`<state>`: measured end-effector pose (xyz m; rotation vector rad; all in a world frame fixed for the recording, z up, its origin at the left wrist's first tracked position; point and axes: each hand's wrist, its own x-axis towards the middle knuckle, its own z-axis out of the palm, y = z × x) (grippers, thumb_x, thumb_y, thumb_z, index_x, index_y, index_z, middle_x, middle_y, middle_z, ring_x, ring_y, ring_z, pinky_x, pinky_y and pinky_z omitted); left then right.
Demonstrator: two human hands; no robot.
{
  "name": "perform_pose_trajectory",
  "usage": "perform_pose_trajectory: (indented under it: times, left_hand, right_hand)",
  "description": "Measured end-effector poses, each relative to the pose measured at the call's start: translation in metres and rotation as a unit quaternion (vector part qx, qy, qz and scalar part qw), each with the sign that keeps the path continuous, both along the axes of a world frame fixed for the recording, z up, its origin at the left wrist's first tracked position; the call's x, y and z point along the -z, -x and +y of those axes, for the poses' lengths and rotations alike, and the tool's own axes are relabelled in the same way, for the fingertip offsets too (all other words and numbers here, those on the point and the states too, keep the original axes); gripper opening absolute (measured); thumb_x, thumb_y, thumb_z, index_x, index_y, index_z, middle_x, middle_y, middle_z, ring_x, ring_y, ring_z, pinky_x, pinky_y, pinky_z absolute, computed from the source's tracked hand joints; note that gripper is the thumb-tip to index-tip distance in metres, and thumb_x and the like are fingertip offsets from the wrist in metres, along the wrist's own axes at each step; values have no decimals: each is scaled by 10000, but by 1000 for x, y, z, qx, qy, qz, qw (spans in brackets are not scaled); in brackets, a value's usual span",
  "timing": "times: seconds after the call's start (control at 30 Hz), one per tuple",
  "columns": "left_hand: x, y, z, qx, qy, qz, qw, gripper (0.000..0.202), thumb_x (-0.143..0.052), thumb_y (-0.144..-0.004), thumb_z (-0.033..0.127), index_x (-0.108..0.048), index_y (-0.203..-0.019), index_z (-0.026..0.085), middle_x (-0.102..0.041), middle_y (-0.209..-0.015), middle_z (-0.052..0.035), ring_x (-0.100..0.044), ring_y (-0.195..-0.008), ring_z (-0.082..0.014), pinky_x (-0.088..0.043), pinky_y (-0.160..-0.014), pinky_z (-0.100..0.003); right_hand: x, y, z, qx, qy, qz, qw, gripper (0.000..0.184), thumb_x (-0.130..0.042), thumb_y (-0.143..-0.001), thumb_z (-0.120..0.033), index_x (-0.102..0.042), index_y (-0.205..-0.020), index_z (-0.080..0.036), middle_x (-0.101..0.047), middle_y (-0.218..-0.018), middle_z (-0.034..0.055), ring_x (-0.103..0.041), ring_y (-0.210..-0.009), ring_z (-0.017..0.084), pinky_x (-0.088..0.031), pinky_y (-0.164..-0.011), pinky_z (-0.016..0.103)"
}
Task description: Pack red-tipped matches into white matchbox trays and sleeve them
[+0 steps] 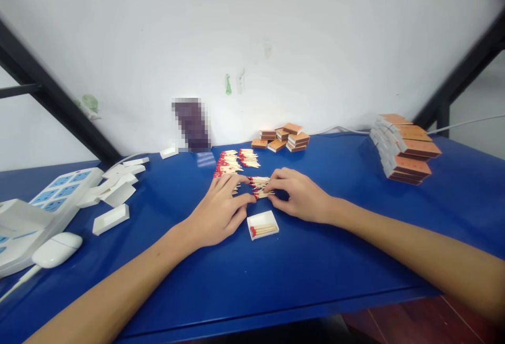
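Observation:
Between my two hands lies a small bunch of red-tipped matches (259, 182) on the blue table. My left hand (221, 207) closes its fingertips on the red-headed ends. At the plain wooden ends, my right hand (294, 192) has thumb and fingers pinched on the same matches. Just nearer to me sits a white matchbox tray (272, 218) with several matches along its near side. Beyond my left hand are two larger heaps of matches, a left heap (228, 163) partly hidden by that hand and a right heap (249, 158).
Closed orange matchboxes (276, 145) are piled by the wall, and a larger stack of matchboxes (410, 149) stands at the right. Loose white trays (111, 219) lie at the left beside a power strip (59, 191) with a white plug (57, 250). A blurred dark object (193, 125) leans on the wall.

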<state>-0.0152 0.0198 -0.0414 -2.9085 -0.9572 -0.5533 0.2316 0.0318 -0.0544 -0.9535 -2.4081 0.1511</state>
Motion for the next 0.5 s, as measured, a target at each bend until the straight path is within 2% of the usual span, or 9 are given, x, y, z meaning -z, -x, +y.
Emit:
perform_pose_trajectory:
  times: [0.5]
  left_hand:
    - [-2,-1,1,1,-1,1,1000,364,-457,-903,140,-727,-1124,244,-555,-1255,-104,-486,-1182,-292,-385,-994,-503]
  right_hand:
    - [-5,0,-1,4,21,-21,1000,140,-583,-801,-89,-664,-867,-182,-626,-859,40,-549,-816,177,-423,-759,310]
